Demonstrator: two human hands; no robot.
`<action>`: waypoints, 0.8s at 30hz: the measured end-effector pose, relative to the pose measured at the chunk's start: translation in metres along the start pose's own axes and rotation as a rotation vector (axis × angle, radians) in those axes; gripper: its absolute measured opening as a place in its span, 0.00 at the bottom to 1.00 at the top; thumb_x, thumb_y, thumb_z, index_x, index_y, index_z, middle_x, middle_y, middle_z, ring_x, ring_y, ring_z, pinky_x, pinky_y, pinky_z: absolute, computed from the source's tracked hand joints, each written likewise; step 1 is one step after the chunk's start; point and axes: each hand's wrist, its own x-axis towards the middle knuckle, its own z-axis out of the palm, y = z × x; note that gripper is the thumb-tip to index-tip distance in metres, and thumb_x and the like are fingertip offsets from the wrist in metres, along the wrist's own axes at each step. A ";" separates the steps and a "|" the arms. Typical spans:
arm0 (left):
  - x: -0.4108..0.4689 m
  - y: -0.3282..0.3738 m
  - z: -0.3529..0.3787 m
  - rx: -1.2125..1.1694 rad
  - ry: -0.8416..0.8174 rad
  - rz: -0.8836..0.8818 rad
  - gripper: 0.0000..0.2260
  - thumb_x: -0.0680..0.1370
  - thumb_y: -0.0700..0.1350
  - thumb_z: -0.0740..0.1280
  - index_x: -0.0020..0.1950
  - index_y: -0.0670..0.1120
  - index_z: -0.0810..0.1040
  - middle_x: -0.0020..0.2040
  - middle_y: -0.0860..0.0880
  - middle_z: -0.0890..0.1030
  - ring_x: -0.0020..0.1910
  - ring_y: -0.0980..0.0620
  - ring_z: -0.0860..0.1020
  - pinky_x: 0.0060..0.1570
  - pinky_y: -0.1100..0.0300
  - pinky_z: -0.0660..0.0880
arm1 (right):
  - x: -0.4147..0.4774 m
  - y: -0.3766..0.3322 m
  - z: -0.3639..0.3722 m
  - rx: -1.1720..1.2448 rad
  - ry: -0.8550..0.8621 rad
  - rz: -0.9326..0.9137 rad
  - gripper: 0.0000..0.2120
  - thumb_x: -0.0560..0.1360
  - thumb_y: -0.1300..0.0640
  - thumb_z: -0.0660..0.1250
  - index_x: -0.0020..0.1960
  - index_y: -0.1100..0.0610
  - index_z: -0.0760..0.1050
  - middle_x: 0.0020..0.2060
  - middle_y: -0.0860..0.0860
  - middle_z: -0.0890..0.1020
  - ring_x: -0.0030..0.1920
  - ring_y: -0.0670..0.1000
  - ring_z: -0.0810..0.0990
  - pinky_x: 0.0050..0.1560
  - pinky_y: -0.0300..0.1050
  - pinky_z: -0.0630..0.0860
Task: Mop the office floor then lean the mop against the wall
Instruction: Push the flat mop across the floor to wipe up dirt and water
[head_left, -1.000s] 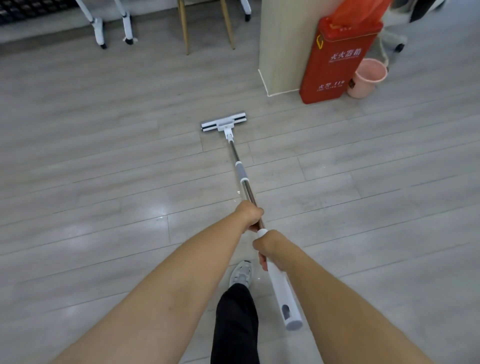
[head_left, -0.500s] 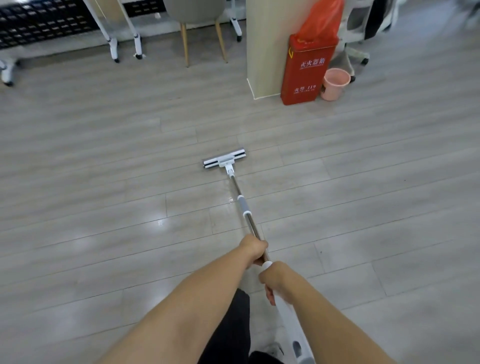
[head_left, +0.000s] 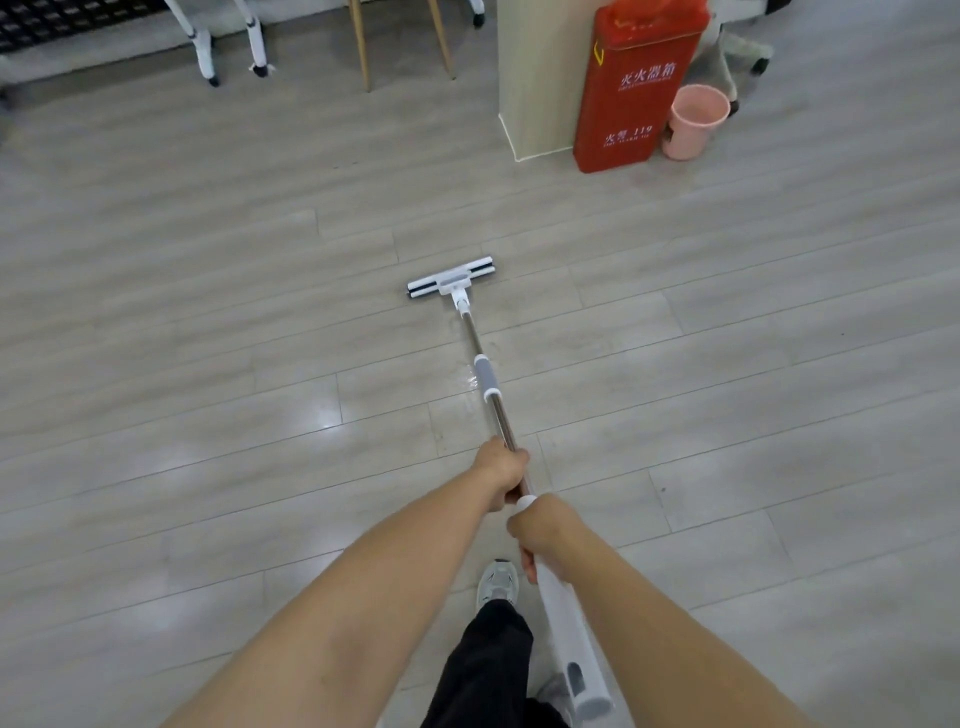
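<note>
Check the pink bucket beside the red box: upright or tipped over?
Upright. The pink bucket stands on its base on the floor beside the red box, open rim facing up.

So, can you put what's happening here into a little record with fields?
activity: mopping; mop not yet leaned on a wall
mop head: flat on the grey plank floor
left hand: grips the metal pole
right hand: grips the white handle, just behind the left
nearby: red box, pink bucket beside it

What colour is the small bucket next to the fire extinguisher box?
Pale pink. The bucket shows best in the head view, at the upper right.
</note>
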 end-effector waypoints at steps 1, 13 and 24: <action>0.009 0.012 -0.008 0.004 0.002 0.003 0.10 0.81 0.40 0.61 0.61 0.43 0.73 0.42 0.44 0.76 0.34 0.47 0.76 0.28 0.59 0.73 | 0.006 -0.014 -0.004 0.020 0.005 0.002 0.12 0.79 0.64 0.54 0.51 0.68 0.75 0.26 0.57 0.78 0.28 0.55 0.77 0.44 0.46 0.79; 0.074 0.080 -0.023 0.075 -0.027 0.001 0.07 0.81 0.39 0.60 0.59 0.42 0.71 0.41 0.43 0.76 0.34 0.47 0.77 0.26 0.58 0.74 | 0.083 -0.065 -0.041 0.221 0.081 -0.012 0.15 0.78 0.67 0.59 0.64 0.68 0.71 0.20 0.57 0.73 0.20 0.54 0.71 0.29 0.45 0.73; 0.010 0.001 0.050 0.100 -0.050 0.030 0.09 0.81 0.40 0.61 0.61 0.42 0.71 0.43 0.42 0.77 0.36 0.47 0.78 0.27 0.57 0.75 | 0.051 0.059 -0.020 0.073 0.056 -0.100 0.09 0.79 0.64 0.56 0.58 0.59 0.68 0.24 0.56 0.75 0.25 0.55 0.75 0.39 0.46 0.77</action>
